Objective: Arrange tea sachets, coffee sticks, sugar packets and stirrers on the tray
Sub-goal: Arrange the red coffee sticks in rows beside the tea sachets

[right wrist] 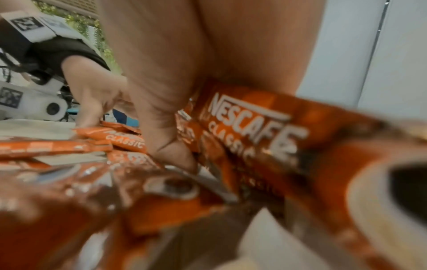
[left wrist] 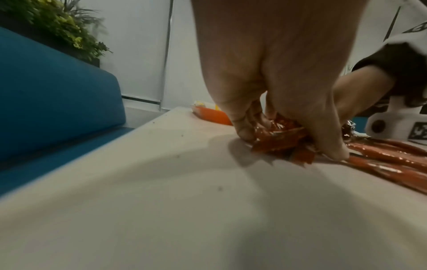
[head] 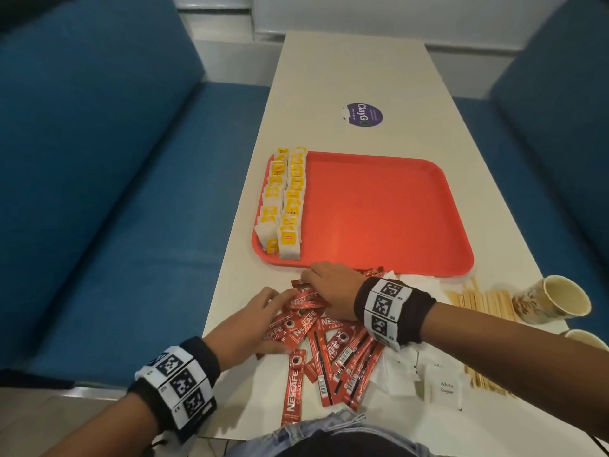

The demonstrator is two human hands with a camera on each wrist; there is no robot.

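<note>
- The tea sachets [head: 283, 199] stand in two neat rows along the left edge of the red tray [head: 379, 209]; that part of the job looks done, and the rest of the tray floor is bare.
- The left hand [head: 253, 321] curls its fingers [left wrist: 242, 117] round the near ends of several coffee sticks [head: 316, 338], bunching them on the table [head: 349, 70] just short of the tray.
- The right hand [head: 329, 288] lies over the far end of the same pile, a stick tucked under its curled fingers [right wrist: 171, 146]; none of the sticks is on the tray yet.
- The sugar packets [head: 441, 384] lie on the table by the right forearm, not yet moved.
- The wooden stirrers [head: 484, 301] lie beside a paper cup [head: 557, 298] at the right, also waiting.
</note>
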